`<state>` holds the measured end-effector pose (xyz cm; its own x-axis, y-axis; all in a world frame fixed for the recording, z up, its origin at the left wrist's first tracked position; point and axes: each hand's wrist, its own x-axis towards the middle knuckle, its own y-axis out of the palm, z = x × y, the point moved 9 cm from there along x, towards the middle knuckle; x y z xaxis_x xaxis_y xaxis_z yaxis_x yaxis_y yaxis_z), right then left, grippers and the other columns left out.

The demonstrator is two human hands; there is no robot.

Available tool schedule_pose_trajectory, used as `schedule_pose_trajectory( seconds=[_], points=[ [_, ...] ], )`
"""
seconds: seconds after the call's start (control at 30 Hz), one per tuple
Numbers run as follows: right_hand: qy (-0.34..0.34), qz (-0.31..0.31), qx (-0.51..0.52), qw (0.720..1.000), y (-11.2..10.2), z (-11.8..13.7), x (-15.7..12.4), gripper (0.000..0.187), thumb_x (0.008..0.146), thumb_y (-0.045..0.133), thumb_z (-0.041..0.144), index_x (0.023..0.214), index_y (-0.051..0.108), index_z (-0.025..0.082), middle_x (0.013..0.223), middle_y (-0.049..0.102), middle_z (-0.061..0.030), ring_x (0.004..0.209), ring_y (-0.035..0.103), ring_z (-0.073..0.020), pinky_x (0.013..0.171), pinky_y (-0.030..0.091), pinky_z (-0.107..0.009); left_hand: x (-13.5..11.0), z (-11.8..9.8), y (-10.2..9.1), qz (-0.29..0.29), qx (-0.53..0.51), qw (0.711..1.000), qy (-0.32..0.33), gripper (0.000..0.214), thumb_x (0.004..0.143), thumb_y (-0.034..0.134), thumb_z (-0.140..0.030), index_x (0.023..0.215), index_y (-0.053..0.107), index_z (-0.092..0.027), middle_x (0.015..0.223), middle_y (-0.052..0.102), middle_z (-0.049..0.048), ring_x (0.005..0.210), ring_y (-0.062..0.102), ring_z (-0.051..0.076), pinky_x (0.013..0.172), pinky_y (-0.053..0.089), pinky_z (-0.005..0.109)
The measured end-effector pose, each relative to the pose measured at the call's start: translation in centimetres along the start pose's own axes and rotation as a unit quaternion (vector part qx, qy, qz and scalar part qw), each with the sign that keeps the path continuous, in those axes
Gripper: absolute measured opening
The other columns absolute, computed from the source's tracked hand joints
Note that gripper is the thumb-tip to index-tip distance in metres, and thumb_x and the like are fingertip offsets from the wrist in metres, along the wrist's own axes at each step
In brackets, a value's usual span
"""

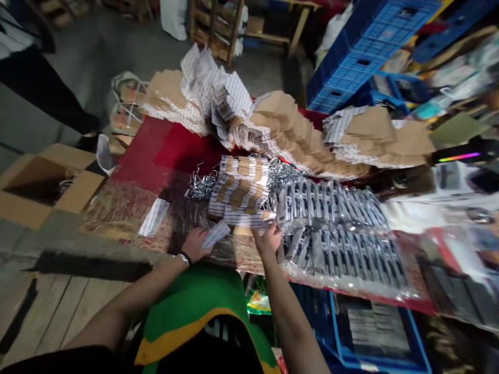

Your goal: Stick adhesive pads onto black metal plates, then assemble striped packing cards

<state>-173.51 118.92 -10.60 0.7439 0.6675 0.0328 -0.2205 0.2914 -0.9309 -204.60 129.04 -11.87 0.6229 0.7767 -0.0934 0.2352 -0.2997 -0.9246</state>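
Note:
My left hand [196, 244] is closed on a small, flat printed white packet [215, 235] near the table's front edge. To its right, my right hand [268, 240] has its fingers curled at the right end of a striped card [246, 217]; blur hides the exact grip. That card lies at the front of stacked striped white-and-brown cards [240, 193]. Beside the stack are loose bent metal pieces [201, 186], with more metal pieces [281, 174] behind on the right. Another printed white packet [154, 217] lies farther left on the table.
Plastic-wrapped rows of metal parts [343, 249] fill the table's right side. Fanned piles of brown cards [290, 122] line its back. Blue crates [351, 62] rise behind, and a blue crate [337, 332] stands below. An open carton [58, 182] and a person's leg [50, 88] are at left.

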Motion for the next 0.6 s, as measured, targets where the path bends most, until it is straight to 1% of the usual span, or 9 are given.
schedule_pose_trajectory(
  seconds=[0.1,0.13,0.2,0.27,0.3,0.37,0.47,0.53,0.6],
  points=[
    [-0.026,0.019,0.023,0.999,0.5,0.6,2.6,0.1,0.083,0.073,0.054,0.155,0.028,0.003,0.14,0.048,-0.0311,0.128,0.051,-0.0449,0.104,0.047,-0.054,-3.5,9.4,-5.8,-0.146,0.052,0.978,-0.142,0.043,0.082,0.065,-0.051,0.107,0.071,-0.017,0.144,0.055,0.0181,0.145,0.034,0.045,0.121,0.025,0.061],
    [-0.035,0.027,0.029,0.999,0.7,0.5,3.0,0.099,0.083,0.073,0.052,0.155,0.027,0.002,0.142,0.047,-0.0322,0.129,0.052,-0.0448,0.104,0.047,-0.054,-4.5,12.3,-7.3,-0.175,0.064,0.965,-0.185,0.044,0.082,0.065,-0.052,0.104,0.07,-0.015,0.146,0.052,0.02,0.144,0.032,0.047,0.12,0.025,0.064],
    [-0.048,0.045,0.034,0.997,0.8,0.1,3.5,0.099,0.084,0.073,0.048,0.156,0.023,0.0,0.145,0.045,-0.0341,0.128,0.055,-0.0446,0.102,0.05,-0.053,-5.3,17.1,-8.7,-0.184,0.064,0.948,-0.252,0.05,0.08,0.065,-0.051,0.107,0.065,-0.009,0.145,0.05,0.0257,0.139,0.038,0.046,0.116,0.031,0.062],
    [-0.061,0.062,0.022,0.996,0.2,-0.2,3.4,0.099,0.086,0.071,0.045,0.158,0.021,-0.002,0.146,0.045,-0.0352,0.123,0.059,-0.0444,0.096,0.053,-0.051,-4.9,19.6,-8.8,-0.164,0.04,0.94,-0.297,0.059,0.079,0.066,-0.047,0.119,0.06,-0.004,0.14,0.051,0.0299,0.133,0.044,0.044,0.112,0.038,0.058],
    [-0.063,0.066,0.012,0.996,-0.3,-0.2,3.3,0.098,0.087,0.071,0.044,0.158,0.021,-0.002,0.145,0.045,-0.0355,0.12,0.061,-0.0442,0.094,0.054,-0.051,-4.5,19.6,-8.8,-0.163,0.029,0.937,-0.307,0.064,0.079,0.066,-0.044,0.127,0.055,-0.002,0.14,0.05,0.0311,0.133,0.044,0.044,0.112,0.038,0.058],
    [-0.066,0.067,-0.003,0.996,-1.6,0.0,2.8,0.097,0.087,0.071,0.043,0.158,0.022,-0.002,0.143,0.047,-0.0351,0.115,0.064,-0.043,0.092,0.054,-0.051,-2.8,17.1,-9.0,-0.198,0.015,0.934,-0.296,0.073,0.081,0.065,-0.041,0.14,0.047,-0.003,0.149,0.042,0.0308,0.142,0.036,0.046,0.116,0.03,0.063],
    [-0.07,0.05,0.008,0.996,-3.5,0.9,1.6,0.098,0.085,0.071,0.041,0.158,0.022,-0.003,0.141,0.047,-0.0339,0.115,0.062,-0.0417,0.094,0.054,-0.052,1.6,8.4,-8.2,-0.227,-0.075,0.959,-0.152,0.086,0.084,0.066,-0.052,0.152,0.038,-0.007,0.161,0.031,0.0263,0.152,0.024,0.043,0.124,0.021,0.062],
    [-0.085,0.041,0.033,0.995,-4.2,1.8,0.7,0.1,0.081,0.073,0.038,0.157,0.022,-0.003,0.14,0.047,-0.0332,0.119,0.058,-0.0423,0.098,0.052,-0.053,4.4,2.0,-6.5,-0.176,-0.188,0.965,-0.042,0.092,0.085,0.064,-0.058,0.156,0.033,-0.008,0.161,0.034,0.0248,0.152,0.03,0.038,0.126,0.025,0.057],
    [-0.105,0.038,0.068,0.991,-4.2,2.4,-0.1,0.104,0.076,0.074,0.036,0.157,0.022,-0.002,0.138,0.047,-0.031,0.123,0.054,-0.0424,0.103,0.049,-0.055,5.8,-2.5,-4.9,-0.121,-0.273,0.954,0.009,0.089,0.09,0.058,-0.061,0.157,0.033,-0.009,0.161,0.037,0.0241,0.152,0.034,0.036,0.125,0.029,0.055]
  ],
)
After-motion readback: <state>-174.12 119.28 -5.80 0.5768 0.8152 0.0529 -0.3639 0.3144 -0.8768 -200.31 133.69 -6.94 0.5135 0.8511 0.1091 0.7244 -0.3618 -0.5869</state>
